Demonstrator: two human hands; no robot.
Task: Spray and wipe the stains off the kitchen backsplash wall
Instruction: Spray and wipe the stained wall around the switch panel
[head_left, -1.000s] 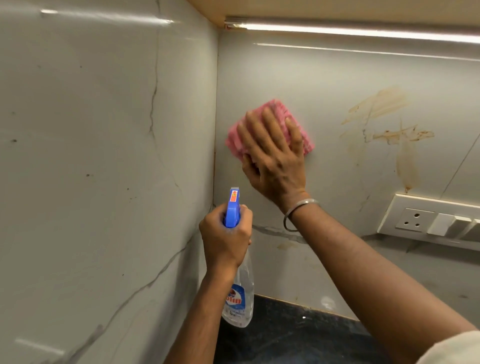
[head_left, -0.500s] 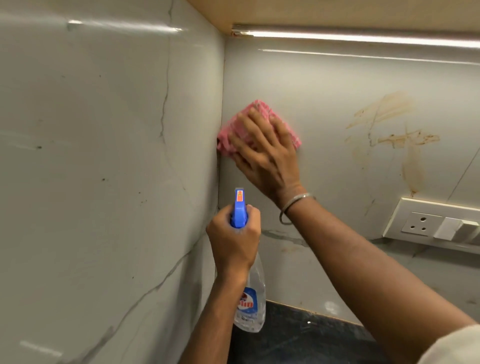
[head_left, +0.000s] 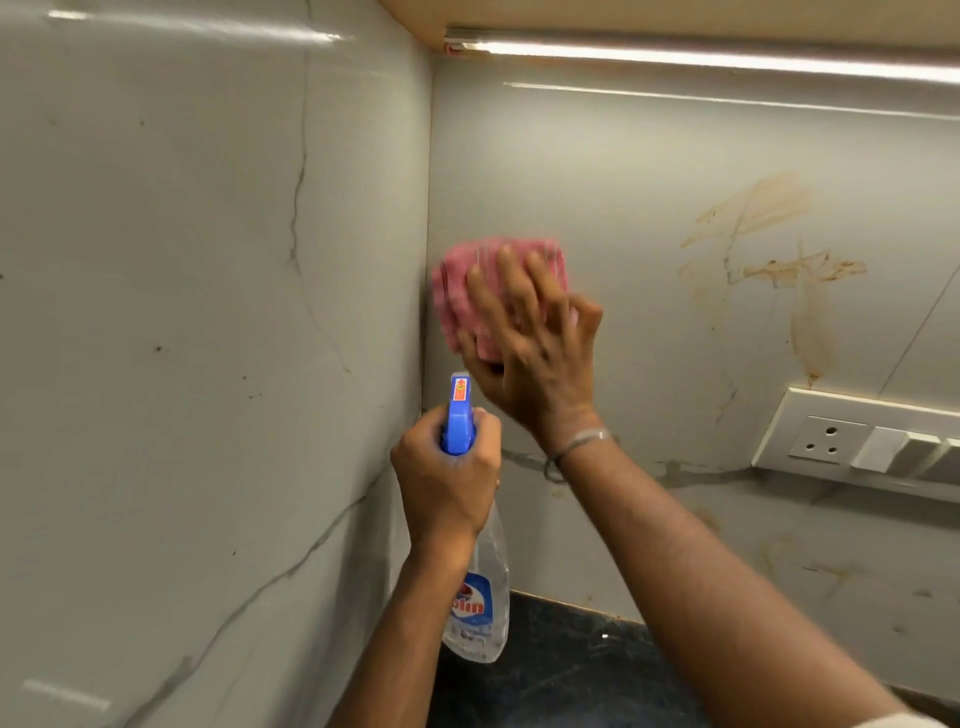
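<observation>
Right hand (head_left: 535, 353) — fingers spread — pressed cloth (head_left: 467, 291) to wall (head_left: 649, 182). Left hand (head_left: 447, 483), just below, gripped bottle (head_left: 480, 608); stains (head_left: 779, 270) sat right of both.

cloth (head_left: 464, 291) is blurring, right hand (head_left: 535, 358) is covering most of it | right fingers (head_left: 511, 283) are smearing | left hand (head_left: 447, 478) is hiding bottle (head_left: 480, 597) neck and trigger | switch panel (head_left: 831, 441) is running off right edge

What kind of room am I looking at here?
Most likely a home kitchen corner: a glossy backsplash wall with brownish stains, a dark countertop below, and a socket and switch panel under a cabinet light strip.
</observation>
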